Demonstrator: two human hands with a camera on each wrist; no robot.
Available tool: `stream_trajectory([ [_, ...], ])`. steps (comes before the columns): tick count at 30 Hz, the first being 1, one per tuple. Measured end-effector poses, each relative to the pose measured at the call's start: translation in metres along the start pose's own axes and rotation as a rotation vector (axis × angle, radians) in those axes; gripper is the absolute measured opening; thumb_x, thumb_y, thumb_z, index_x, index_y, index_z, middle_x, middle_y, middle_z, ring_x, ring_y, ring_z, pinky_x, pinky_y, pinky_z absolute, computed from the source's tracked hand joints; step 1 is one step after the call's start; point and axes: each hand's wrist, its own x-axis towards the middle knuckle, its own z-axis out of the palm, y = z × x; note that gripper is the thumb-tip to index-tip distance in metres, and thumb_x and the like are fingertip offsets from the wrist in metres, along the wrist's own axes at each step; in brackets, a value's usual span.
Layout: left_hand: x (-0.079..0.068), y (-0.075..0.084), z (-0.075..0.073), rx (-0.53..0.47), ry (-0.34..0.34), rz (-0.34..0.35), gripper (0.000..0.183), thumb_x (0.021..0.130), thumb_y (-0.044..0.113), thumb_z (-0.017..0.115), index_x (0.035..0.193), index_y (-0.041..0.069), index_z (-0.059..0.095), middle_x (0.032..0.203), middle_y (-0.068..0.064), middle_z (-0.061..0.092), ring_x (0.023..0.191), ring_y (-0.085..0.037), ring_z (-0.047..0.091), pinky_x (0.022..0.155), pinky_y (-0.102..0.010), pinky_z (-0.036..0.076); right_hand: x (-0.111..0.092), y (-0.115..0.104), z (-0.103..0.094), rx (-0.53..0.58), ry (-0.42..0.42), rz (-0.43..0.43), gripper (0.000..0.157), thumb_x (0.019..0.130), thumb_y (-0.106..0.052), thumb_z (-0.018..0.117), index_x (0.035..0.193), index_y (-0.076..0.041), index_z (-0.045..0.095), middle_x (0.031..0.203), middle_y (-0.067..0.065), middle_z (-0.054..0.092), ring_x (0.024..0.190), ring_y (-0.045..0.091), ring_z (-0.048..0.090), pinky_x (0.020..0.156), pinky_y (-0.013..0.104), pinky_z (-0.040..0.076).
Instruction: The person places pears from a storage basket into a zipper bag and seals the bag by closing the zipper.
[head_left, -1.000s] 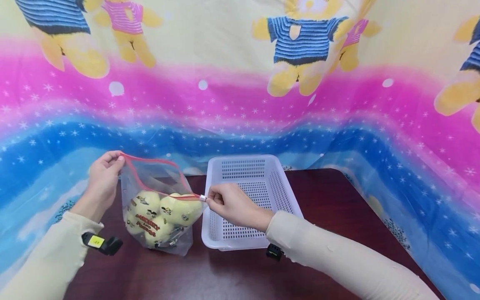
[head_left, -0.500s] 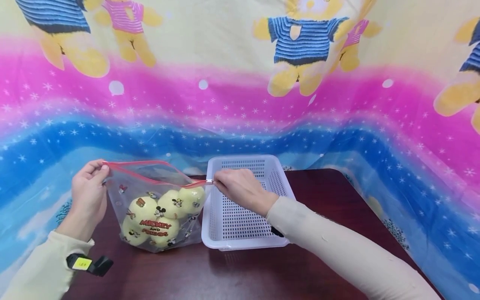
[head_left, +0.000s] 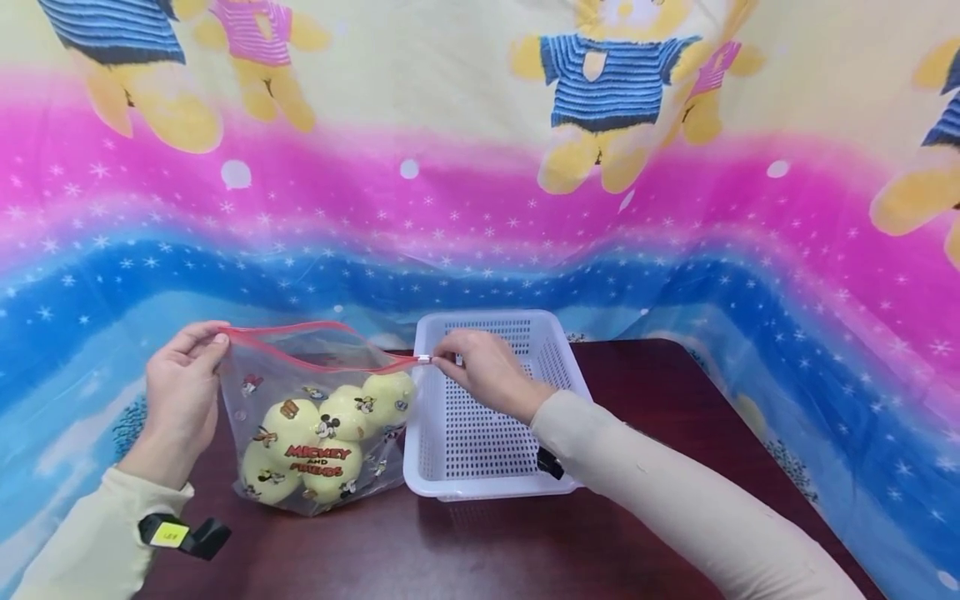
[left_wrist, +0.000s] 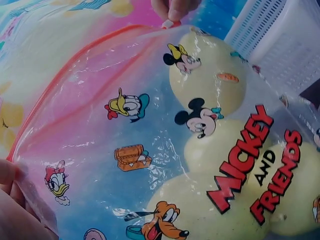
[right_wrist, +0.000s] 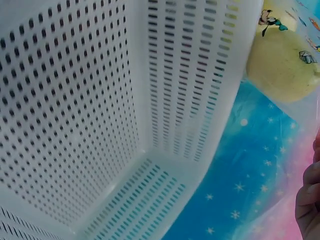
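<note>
A clear zip bag (head_left: 247,417) with a red zip edge and cartoon print hangs between the two hands, low over the table. Several pale yellow round fruits (head_left: 337,477) fill its lower part; their exact kind I cannot tell. My left hand (head_left: 180,383) pinches the bag's top left corner between thumb and fingers. At the opposite top corner my right hand (head_left: 491,375) pinches the end of the zip by the white slider (head_left: 423,359). Between the corners the red edges stand apart, so the bag's mouth gapes. In the left wrist view the fruits (left_wrist: 207,80) show through the plastic.
A white perforated plastic basket (head_left: 495,487) stands right of the bag, under my right hand and forearm. Nothing shows inside it. Both rest on a dark reddish-brown table (head_left: 660,417). A printed bear curtain (head_left: 465,217) hangs behind and at the sides.
My left hand has moved left and slightly down, and my right hand right and up. The bag's top is pulled straighter, and its mouth gapes less than a second ago.
</note>
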Motion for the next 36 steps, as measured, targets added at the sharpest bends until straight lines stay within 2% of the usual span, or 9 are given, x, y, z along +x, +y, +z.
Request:
stream_trajectory([
  [5,-0.002,-0.002,0.000,-0.015,-0.051,-0.034,0.010,0.094,0.005,0.068,0.100,0.007,0.075,0.106,0.002,0.063,0.091,-0.003,0.066,0.081,-0.012,0.054,-0.003,0.002,0.005,0.145,-0.017,0.078,0.014,0.097,-0.023,0.067,0.105,-0.016,0.077,0.090,-0.006,0.073,0.070,0.007,0.058,0.061,0.021,0.048],
  [9,-0.005,-0.005,0.001,-0.050,-0.055,-0.055,0.009,0.095,0.004,0.067,0.099,0.007,0.075,0.101,0.002,0.065,0.088,-0.004,0.065,0.079,-0.012,0.054,-0.005,0.001,0.010,0.238,-0.020,0.125,0.014,0.097,-0.022,0.068,0.102,-0.013,0.077,0.088,-0.004,0.072,0.069,0.010,0.058,0.060,0.022,0.047],
  [15,-0.006,-0.009,-0.001,-0.095,-0.050,-0.077,0.012,0.097,0.003,0.064,0.097,0.007,0.075,0.096,0.001,0.066,0.082,-0.006,0.063,0.077,-0.013,0.053,-0.006,-0.008,0.015,0.302,-0.029,0.148,0.012,0.097,-0.022,0.067,0.097,-0.015,0.077,0.086,-0.004,0.071,0.067,0.012,0.058,0.058,0.022,0.046],
  [24,-0.010,-0.013,-0.001,-0.032,-0.039,-0.050,0.010,0.097,0.004,0.063,0.101,0.005,0.073,0.101,0.002,0.065,0.086,-0.006,0.063,0.077,-0.013,0.054,-0.007,-0.010,0.022,0.436,-0.001,0.194,0.009,0.095,-0.018,0.069,0.095,-0.012,0.076,0.086,0.000,0.071,0.066,0.010,0.055,0.060,0.022,0.048],
  [31,-0.009,-0.014,0.001,-0.026,-0.071,-0.038,0.012,0.098,0.003,0.061,0.099,0.007,0.072,0.098,0.003,0.065,0.083,-0.005,0.062,0.075,-0.013,0.053,-0.008,-0.010,0.027,0.536,0.047,0.212,0.009,0.094,-0.011,0.069,0.095,-0.006,0.076,0.087,0.007,0.072,0.063,0.010,0.054,0.056,0.019,0.045],
  [36,-0.007,-0.014,0.003,0.003,-0.070,-0.037,0.008,0.097,0.005,0.065,0.099,0.008,0.072,0.094,0.003,0.065,0.079,-0.005,0.060,0.069,-0.014,0.050,-0.010,-0.011,0.029,0.587,0.072,0.228,0.012,0.094,-0.010,0.068,0.097,-0.001,0.075,0.087,0.010,0.072,0.063,0.011,0.053,0.054,0.018,0.042],
])
